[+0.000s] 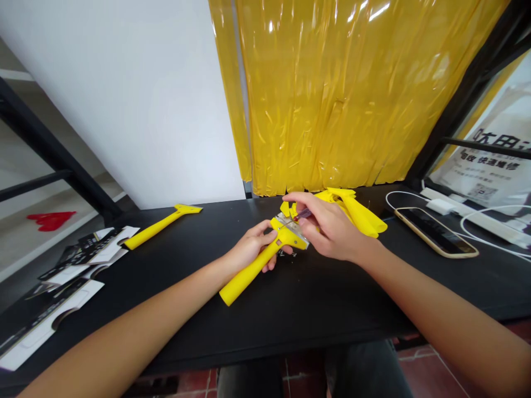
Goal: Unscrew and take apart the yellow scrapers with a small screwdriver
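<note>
My left hand [253, 246] is closed around the neck of a yellow scraper [253, 272], whose handle slants down to the left. A metal blade plate [286, 222] lies along the scraper's head. My right hand [326, 224] pinches a thin screwdriver [302, 215], its shaft reaching over the head to the left. Several small screws [293, 255] lie on the table just below the head. Beyond my right hand are more yellow parts [360, 213], partly hidden by it. A second yellow scraper handle [160, 225] rests at the left, apart from my hands.
On the black table [315, 309], cut card packaging [83, 265] is heaped at the left edge. A phone [435, 231] lies at the right beside white cables and a power strip [477, 213]. A white panel [157, 99] and a yellow plastic curtain [327, 105] stand behind.
</note>
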The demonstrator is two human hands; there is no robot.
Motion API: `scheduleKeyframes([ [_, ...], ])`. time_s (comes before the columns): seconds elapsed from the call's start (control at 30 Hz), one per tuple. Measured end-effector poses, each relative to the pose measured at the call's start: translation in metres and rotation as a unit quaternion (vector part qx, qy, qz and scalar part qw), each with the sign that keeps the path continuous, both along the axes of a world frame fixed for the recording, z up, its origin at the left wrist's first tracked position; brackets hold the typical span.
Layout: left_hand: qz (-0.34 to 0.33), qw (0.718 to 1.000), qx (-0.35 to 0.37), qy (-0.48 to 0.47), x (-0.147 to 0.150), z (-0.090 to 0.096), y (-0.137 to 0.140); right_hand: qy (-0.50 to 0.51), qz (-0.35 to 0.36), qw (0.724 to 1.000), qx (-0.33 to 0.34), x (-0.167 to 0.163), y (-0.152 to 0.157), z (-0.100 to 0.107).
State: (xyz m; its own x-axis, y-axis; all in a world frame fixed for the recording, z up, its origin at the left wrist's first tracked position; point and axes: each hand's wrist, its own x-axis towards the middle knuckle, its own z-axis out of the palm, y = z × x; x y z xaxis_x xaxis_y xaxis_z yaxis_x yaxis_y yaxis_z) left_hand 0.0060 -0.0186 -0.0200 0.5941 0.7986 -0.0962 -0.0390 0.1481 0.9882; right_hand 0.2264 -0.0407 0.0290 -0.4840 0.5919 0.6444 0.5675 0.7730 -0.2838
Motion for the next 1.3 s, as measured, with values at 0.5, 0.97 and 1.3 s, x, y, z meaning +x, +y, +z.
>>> scheduleKeyframes([
  [0.5,0.036,0.999,-0.002,-0.004,0.002,-0.001,-0.003,0.026,-0.059,0.998,-0.024,-0.004,0.000,-0.003],
  [0.97,-0.026,0.999,0.012,0.025,0.002,-0.003,-0.004,0.102,-0.052,0.992,-0.055,-0.003,0.003,-0.001],
  [1.3,-0.013,1.000,0.012,0.018,0.002,-0.003,-0.004,0.233,-0.006,0.965,-0.117,-0.014,0.007,-0.009],
])
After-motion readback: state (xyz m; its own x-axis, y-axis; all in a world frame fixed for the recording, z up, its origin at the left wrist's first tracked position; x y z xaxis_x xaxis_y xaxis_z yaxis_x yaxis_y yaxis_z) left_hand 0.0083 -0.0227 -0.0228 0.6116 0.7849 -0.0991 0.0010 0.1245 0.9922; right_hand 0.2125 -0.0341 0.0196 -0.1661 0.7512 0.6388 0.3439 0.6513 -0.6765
